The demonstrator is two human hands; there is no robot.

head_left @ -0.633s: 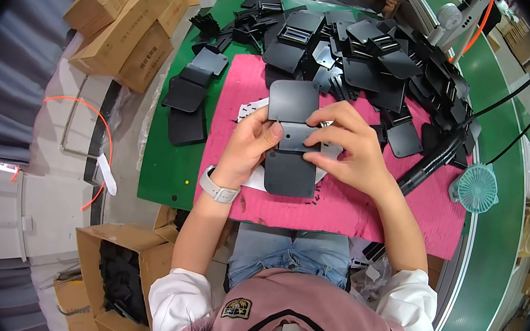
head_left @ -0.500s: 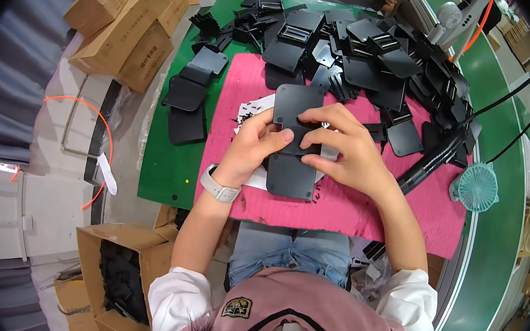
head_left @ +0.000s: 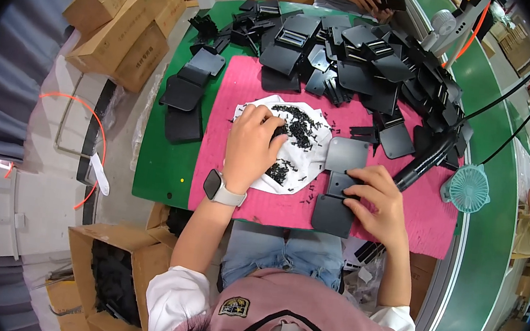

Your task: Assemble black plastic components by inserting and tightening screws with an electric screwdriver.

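Observation:
My right hand (head_left: pixel 378 203) grips a black plate part (head_left: pixel 333 213) by its narrow middle section, fingers and thumb at its right edge. The part has two wide rounded plates joined by that section and rests at the front right of the pink mat (head_left: pixel 402 212). My left hand (head_left: pixel 251 143) reaches over a white cloth (head_left: pixel 303 166) strewn with small black screws (head_left: pixel 301 130). Its fingers are bent down at the screws, with the thumb apart from them. Whether a screw touches the fingertips is hidden.
Black plate parts (head_left: pixel 354 76) lie heaped across the back of the green table (head_left: pixel 159 174). A black wrapped tube (head_left: pixel 430 160) and a teal mesh-like cup (head_left: pixel 469 188) are at right. An open carton (head_left: pixel 145 263) stands lower left. Another person's hands (head_left: pixel 367 0) hold a black part beyond.
My right hand has brought the plate part right and toward me. My left hand has let go of it and moved to the screws, uncovering the cloth.

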